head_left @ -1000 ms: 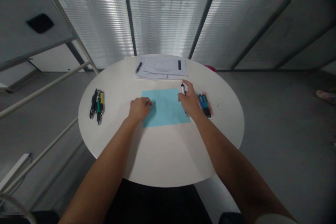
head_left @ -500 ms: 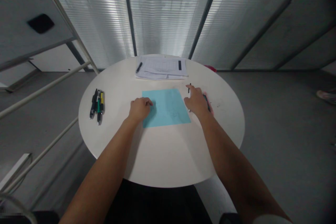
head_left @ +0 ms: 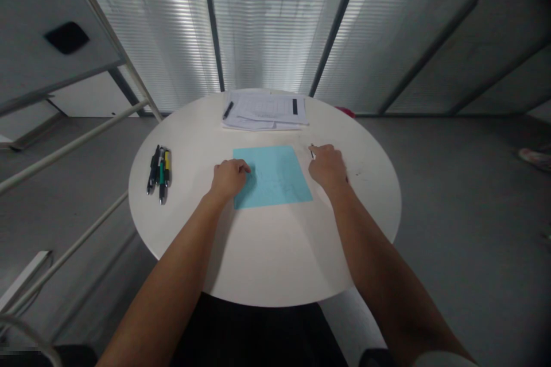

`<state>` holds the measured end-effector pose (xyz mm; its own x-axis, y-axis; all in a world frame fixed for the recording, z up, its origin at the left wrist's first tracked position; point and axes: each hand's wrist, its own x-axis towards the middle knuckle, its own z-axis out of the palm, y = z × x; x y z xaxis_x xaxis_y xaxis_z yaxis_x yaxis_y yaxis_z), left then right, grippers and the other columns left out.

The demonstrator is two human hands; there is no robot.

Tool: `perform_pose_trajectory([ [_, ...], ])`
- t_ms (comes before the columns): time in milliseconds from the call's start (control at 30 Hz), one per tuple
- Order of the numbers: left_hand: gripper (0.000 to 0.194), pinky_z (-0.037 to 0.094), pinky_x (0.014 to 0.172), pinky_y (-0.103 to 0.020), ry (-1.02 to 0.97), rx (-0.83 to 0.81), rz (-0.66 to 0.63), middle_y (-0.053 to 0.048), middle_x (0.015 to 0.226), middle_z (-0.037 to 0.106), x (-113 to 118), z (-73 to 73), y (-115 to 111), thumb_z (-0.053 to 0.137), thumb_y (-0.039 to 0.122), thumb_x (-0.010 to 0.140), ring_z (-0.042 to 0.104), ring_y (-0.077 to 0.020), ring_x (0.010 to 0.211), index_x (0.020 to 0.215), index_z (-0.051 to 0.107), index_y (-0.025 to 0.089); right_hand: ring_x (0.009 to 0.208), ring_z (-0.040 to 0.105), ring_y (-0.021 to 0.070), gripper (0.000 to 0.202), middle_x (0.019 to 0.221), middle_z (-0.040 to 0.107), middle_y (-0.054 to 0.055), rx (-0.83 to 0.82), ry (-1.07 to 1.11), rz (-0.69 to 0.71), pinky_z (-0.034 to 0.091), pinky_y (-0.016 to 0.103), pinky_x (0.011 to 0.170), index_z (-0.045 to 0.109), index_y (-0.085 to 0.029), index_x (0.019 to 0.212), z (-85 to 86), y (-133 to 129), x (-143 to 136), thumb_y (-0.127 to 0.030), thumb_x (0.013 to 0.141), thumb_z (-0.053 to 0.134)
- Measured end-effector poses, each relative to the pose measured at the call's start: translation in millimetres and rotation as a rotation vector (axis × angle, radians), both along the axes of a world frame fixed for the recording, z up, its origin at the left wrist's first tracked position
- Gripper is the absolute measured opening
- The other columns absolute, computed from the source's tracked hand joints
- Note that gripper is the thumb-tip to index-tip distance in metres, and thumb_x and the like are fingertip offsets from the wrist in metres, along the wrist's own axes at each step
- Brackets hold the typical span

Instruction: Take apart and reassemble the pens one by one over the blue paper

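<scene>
A light blue sheet of paper (head_left: 275, 180) lies flat on the round white table (head_left: 275, 264). Resting on its left edge is my left hand (head_left: 230, 178), fingers curled in, with nothing visible in them. Beyond the sheet's right edge, my right hand (head_left: 328, 166) is closed around a thin pen (head_left: 312, 153), of which only the tip end shows near the index finger. The pink and dark items that lay there are hidden under this hand. Faint marks show on the lower right of the sheet.
Several pens (head_left: 160, 172) lie together at the table's left. Stacked printed papers (head_left: 264, 110) with a black pen (head_left: 228, 110) on them lie at the far edge. A white metal rail (head_left: 77, 140) stands left of the table. A shoe (head_left: 534, 156) shows at the far right.
My right hand has shifted slightly right, its fingers drawn in around the thin pen, and now covers the pink and dark items. My left hand has not moved.
</scene>
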<state>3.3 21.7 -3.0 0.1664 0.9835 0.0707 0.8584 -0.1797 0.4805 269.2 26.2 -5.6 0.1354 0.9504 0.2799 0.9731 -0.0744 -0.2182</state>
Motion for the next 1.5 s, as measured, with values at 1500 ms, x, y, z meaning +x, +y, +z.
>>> perform_pose_trajectory([
  [1500,0.028,0.036,0.093,-0.049,0.050,0.322,0.567,-0.013,0.113,0.060,-17.1,13.3,-3.2,0.049,0.023,0.081,0.048,-0.0327,0.113,0.099,0.070,0.022,0.098,0.057,0.0208,0.024,0.098,0.067,0.007,0.123,0.231,0.402,0.037,0.038,0.096,0.070,-0.020,0.093,-8.8,4.6,-34.8,-0.016,0.083,0.049],
])
